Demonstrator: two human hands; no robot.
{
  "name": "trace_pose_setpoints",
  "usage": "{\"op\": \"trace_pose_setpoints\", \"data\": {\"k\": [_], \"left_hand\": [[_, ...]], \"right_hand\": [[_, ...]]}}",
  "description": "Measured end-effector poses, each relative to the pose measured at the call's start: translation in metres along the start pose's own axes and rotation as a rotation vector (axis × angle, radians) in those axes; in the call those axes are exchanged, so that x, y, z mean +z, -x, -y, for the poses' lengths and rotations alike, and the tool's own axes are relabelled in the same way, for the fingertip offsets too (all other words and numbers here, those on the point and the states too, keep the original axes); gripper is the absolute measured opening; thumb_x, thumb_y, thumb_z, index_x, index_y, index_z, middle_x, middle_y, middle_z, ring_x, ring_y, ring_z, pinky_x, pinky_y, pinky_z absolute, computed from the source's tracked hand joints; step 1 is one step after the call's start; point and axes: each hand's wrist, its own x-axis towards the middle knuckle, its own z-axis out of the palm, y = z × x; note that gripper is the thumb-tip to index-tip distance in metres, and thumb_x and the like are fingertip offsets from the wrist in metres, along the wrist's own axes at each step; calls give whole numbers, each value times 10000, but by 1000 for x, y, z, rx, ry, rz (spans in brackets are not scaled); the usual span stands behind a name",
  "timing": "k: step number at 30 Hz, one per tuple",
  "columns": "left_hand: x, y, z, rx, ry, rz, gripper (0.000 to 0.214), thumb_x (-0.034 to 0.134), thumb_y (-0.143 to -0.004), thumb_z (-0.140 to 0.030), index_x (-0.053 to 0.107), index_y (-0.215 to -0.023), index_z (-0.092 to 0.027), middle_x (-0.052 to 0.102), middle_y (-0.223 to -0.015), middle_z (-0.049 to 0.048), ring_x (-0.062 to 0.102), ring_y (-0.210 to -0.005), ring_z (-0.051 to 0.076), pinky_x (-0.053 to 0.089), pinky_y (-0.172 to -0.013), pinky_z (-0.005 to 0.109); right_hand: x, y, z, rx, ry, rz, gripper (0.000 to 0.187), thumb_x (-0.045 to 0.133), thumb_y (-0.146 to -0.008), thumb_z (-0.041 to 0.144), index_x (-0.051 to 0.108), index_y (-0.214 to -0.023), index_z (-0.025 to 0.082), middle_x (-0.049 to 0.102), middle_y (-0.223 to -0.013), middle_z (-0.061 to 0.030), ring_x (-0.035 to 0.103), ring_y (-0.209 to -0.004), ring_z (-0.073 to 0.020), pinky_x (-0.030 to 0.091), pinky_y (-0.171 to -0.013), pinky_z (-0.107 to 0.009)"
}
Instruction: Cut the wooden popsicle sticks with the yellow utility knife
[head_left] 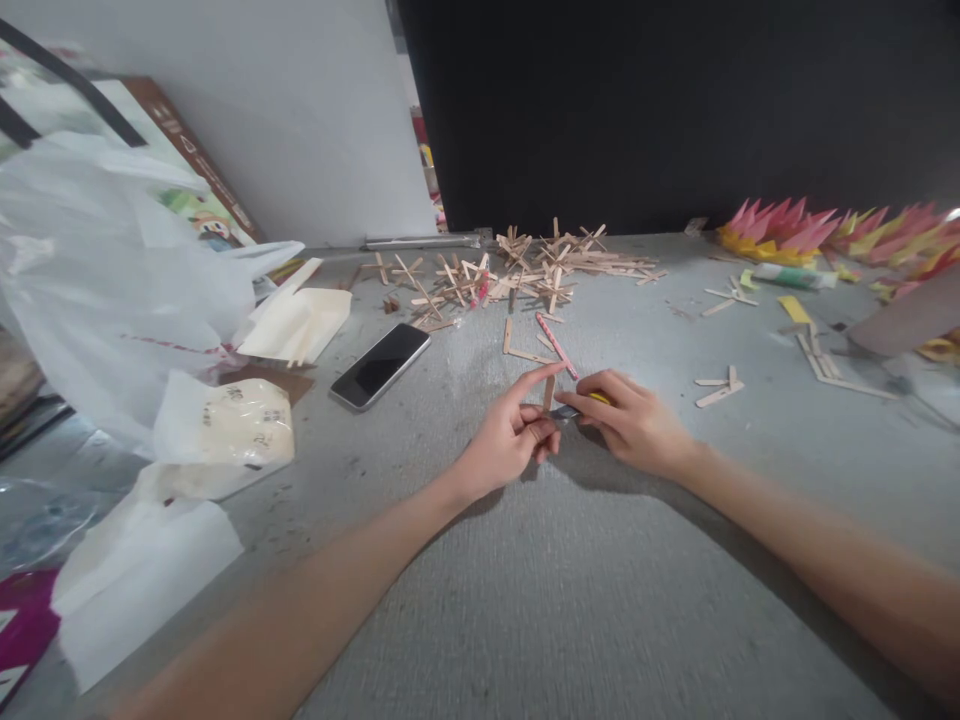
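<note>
A short wooden craft stick [549,392] stands between the thumb and fingers of my left hand [506,432], whose index finger reaches past its top. My right hand [630,418] is closed round a yellow-handled utility knife [598,398], most of its handle hidden by the fingers. Its grey blade [562,411] points left and meets the lower part of the stick, or lies just in front of it. Just beyond my hands lies a red-and-white patterned pencil [555,343]. Beside it, several flat sticks [525,352] rest on the grey table [480,600].
A pile of crossed sticks [517,270] lies at the back. To the left are a phone [381,366], a cardboard tray [319,320], a wrapped packet [247,420] and a plastic bag [112,280]. Rightward are stick pieces [720,386], a glue tube [793,277] and pink-yellow paper shapes [780,235].
</note>
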Motion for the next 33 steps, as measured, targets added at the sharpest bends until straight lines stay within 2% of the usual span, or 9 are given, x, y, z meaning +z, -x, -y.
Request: {"op": "trace_pose_setpoints", "data": {"k": [4,9,15,23,28,33], "left_hand": [[-1,2,-1,-16,-49,38,681,572,-1035,-245,330,-1672,-256,598,-687,-27,464,-547,92,418,-592,237],[-1,3,0,-23,-124,63,662,515,-1021,-176,325,-1648,-263,551,-674,-45,449,-550,99,393,-576,231],[-4,2,8,-62,-153,97,601,478,-983,-120,353,-1553,-263,489,-655,-73,421,-538,95,367,-556,214],[-5,-1,13,-57,-132,90,497,489,-904,-88,383,-1357,-263,464,-638,-95,418,-528,90,331,-551,211],[-1,-1,13,-11,-70,48,452,498,-891,-106,383,-1298,-264,441,-608,-109,415,-511,86,321,-552,208],[-3,0,14,-11,-128,60,465,493,-851,-84,405,-1273,-259,466,-627,-98,419,-518,85,318,-553,209]], "right_hand": [[0,0,-1,-33,38,41,398,487,-1062,116,604,-1428,218,679,-1148,-117,670,-981,-222,572,-801,-365],[-1,-3,0,-99,127,95,238,465,-1086,138,632,-1255,149,680,-1008,-105,640,-941,-246,525,-798,-376],[-1,-7,6,-103,247,163,205,445,-1088,146,630,-1002,163,629,-921,-95,584,-850,-245,457,-755,-362],[0,-13,15,-94,281,143,235,411,-1067,97,602,-962,187,605,-891,-74,554,-826,-244,424,-751,-349],[-2,-12,10,-95,271,154,200,443,-1058,90,599,-973,183,618,-913,-78,558,-844,-248,424,-765,-354],[-1,-13,14,-95,281,138,225,425,-1057,83,589,-941,184,600,-873,-66,547,-813,-242,415,-746,-347]]}}
